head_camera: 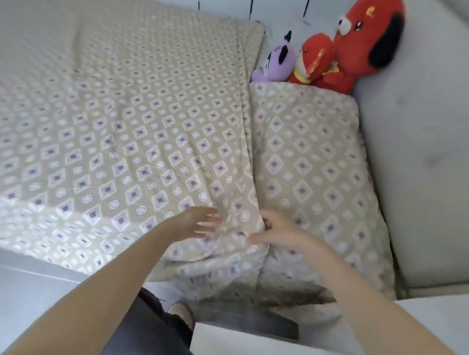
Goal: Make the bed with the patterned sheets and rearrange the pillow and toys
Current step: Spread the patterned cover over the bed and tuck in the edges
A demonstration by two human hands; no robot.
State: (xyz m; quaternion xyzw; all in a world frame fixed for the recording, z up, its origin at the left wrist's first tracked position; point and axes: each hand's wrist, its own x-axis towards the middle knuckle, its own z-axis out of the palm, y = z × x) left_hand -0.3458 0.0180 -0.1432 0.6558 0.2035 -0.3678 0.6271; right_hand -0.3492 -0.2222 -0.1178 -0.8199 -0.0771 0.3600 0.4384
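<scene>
A beige sheet with a purple diamond pattern (pixel 121 121) lies spread over the bed. A pillow in the same fabric (pixel 316 166) rests at the right, against the headboard. My left hand (pixel 201 222) hovers flat over the sheet's near corner with its fingers spread. My right hand (pixel 277 229) pinches the sheet's edge where it meets the pillow. Beyond the pillow sit three plush toys: a purple one (pixel 279 60), a small red one (pixel 314 58) and a large red dog (pixel 370 40).
A grey padded headboard (pixel 428 134) runs along the right. A white surface (pixel 272 352) lies near the bed's corner below my arms. My dark trouser leg and a slippered foot (pixel 183 314) stand on the pale floor.
</scene>
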